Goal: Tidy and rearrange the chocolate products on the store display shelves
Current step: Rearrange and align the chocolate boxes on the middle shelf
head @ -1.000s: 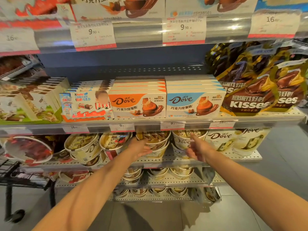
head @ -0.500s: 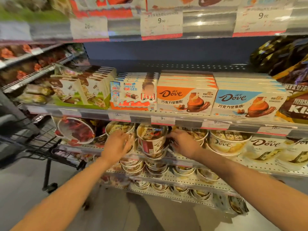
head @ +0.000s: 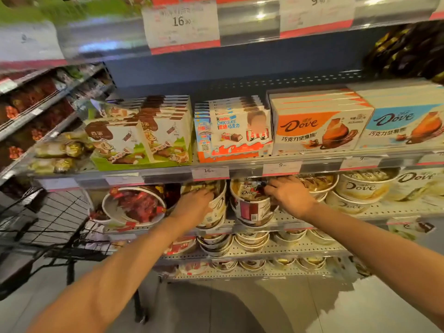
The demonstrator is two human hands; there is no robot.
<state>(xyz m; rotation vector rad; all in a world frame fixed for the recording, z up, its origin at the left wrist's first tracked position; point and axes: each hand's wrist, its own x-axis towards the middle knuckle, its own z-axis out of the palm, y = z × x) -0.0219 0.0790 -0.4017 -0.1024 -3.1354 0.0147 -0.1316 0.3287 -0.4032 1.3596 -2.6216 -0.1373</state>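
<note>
Two Dove tubs stand side by side at the front edge of the shelf (head: 396,209), under the Kinder boxes (head: 233,131). The left hand (head: 194,205) curls its fingers over the left tub (head: 216,210); the right hand (head: 288,198) grips the rim of the right tub (head: 252,207), fingers bent around it.

Both hands on Dove tubs, shelf below the Kinder boxes (head: 234,131). Left hand (head: 195,204) rests on the tub (head: 216,210) under those boxes, fingers over its rim. Right hand (head: 289,195) grips the top of the next tub (head: 252,207), just right. Red-filled tub (head: 134,205) left of both.
</note>
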